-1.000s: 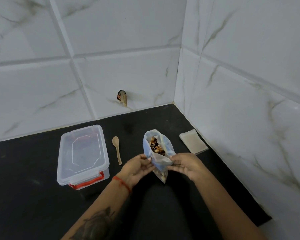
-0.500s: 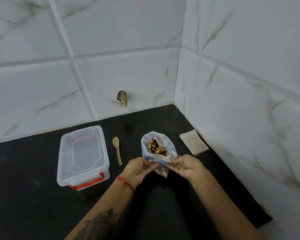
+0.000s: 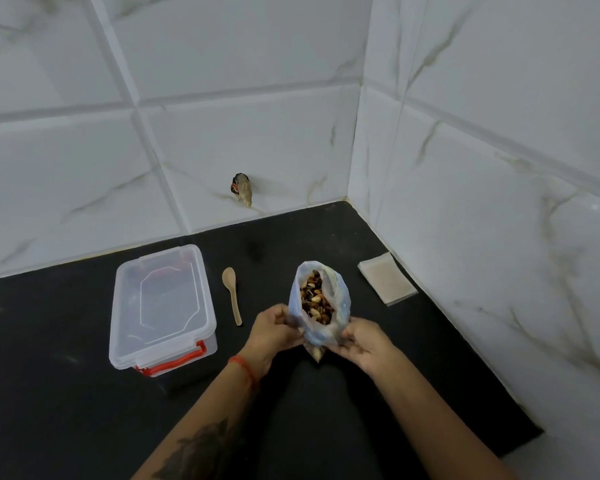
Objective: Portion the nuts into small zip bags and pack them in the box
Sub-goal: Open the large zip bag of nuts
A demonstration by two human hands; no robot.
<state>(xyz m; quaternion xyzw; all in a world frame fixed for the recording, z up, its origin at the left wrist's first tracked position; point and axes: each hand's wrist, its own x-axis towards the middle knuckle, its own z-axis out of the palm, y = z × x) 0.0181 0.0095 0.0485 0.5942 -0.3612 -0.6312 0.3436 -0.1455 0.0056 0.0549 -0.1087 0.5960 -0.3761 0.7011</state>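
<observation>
I grip the bag of mixed nuts point(image 3: 317, 303) with left hand point(image 3: 274, 329) and right hand point(image 3: 362, 341) at opposite sides above the black counter point(image 3: 66, 393), holding its mouth open for scooping.

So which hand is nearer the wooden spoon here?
Left. The left hand grips the nut bag's left side, just right of the wooden spoon. The right hand grips the bag's far side, farther away.

left hand point(image 3: 274, 329): fingers curled, gripping | right hand point(image 3: 364, 341): fingers curled, gripping
</observation>
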